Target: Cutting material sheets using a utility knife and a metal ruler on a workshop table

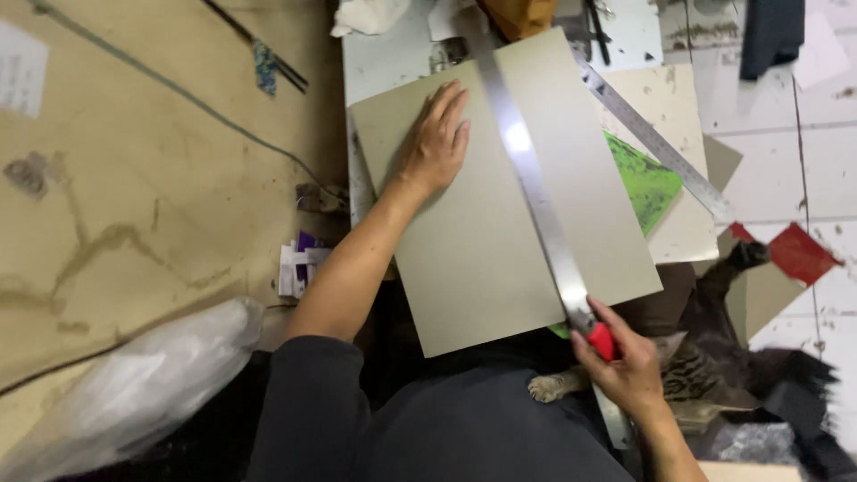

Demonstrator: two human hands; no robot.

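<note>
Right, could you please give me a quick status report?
Left hand flat on grey board. Right hand holds red cutter at steel ruler. Cat close by.

White paper sheet [20, 70] — upper left, on floor.

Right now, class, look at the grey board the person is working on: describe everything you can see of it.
The grey board is a flat, plain rectangular sheet, apparently thick card, matt and unmarked. It lies tilted on the work surface, its near edge overhanging toward the person. The left hand presses flat on its upper left part. A long metal ruler lies across it lengthwise. At its near edge the right hand holds a red-handled cutter. It partly covers a green sheet.
</note>
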